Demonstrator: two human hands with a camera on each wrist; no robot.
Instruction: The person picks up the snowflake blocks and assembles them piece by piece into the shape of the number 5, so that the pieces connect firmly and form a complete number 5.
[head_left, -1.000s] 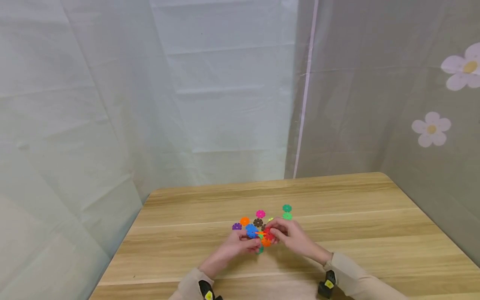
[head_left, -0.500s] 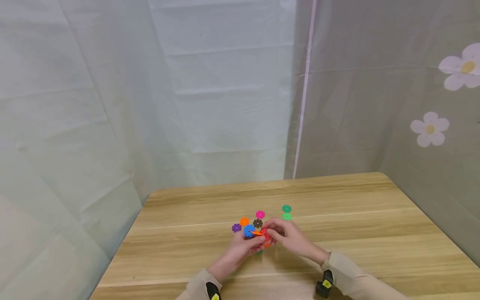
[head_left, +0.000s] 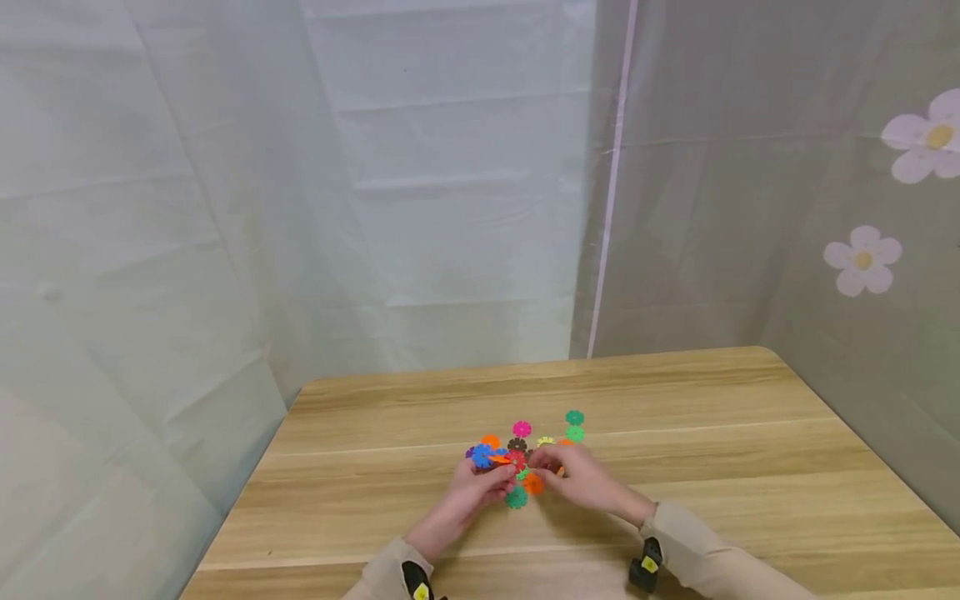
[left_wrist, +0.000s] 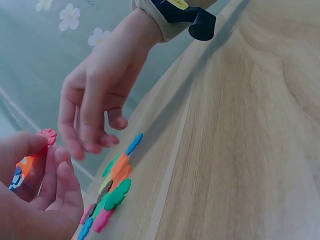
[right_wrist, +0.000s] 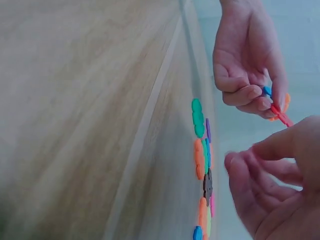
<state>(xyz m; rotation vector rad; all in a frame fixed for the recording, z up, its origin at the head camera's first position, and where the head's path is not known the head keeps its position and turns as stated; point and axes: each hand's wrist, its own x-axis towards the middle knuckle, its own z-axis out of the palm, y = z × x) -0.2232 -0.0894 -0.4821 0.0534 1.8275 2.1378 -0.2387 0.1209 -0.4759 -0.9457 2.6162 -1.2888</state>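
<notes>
Because my left hand (head_left: 472, 489) pinches the red disc (head_left: 516, 460) by its edge, the blue disc (head_left: 482, 455) and orange disc (head_left: 499, 459), apparently joined to it, project freely above the table (head_left: 690, 433), presumably sparing their joints; my right hand (head_left: 583, 478), empty, fingers loosely bent, hovers near loose discs (head_left: 533, 484).

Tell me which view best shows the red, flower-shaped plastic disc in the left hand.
The head view: the red, flower-shaped plastic disc faces the camera there, though small. The left wrist view shows only part, pinched in the left hand; the right wrist view shows it nearly edge-on.
</notes>
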